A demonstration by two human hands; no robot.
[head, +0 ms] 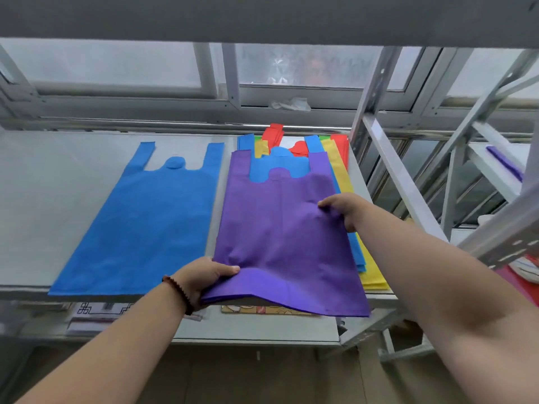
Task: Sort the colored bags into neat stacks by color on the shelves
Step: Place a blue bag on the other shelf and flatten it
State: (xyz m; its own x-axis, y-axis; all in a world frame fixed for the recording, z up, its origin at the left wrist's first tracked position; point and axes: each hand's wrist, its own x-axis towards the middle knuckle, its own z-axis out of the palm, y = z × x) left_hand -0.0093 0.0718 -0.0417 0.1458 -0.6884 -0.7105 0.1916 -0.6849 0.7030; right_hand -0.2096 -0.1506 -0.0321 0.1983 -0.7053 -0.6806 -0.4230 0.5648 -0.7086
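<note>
A purple bag (280, 234) lies on top of a mixed pile of blue, yellow, red and green bags (341, 170) at the right of the grey shelf (58, 182). Its near edge hangs past the shelf's front. My left hand (204, 275) grips the purple bag's near left corner, thumb on top. My right hand (344, 208) pinches its right edge about halfway up. A single blue bag (145, 223) lies flat to the left of the pile, handles pointing away from me.
A grey shelf board runs overhead across the top. Metal uprights and diagonal braces (402, 182) stand right of the pile. A lower shelf holds printed papers (99, 310). A purple strip (504, 161) lies on the neighbouring rack, windows behind.
</note>
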